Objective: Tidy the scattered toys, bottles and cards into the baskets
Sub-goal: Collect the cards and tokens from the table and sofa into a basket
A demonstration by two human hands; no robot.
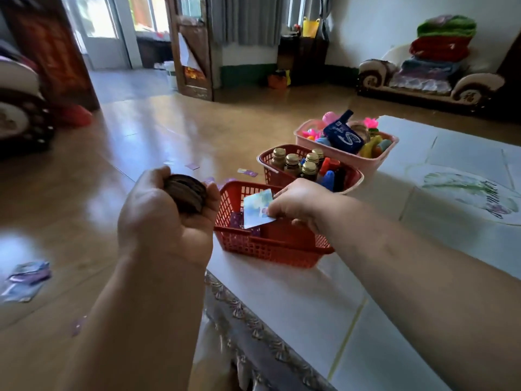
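Hands (166,218) (296,204) grip stack (186,197), card (258,208); basket (270,249) seemingly holds cards (236,221).

red mesh basket (253,244), pale blue card (258,208)

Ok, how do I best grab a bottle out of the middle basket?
Probably by its gold cap, from straight above: the bottles stand upright and close together, and the basket walls shield their sides.
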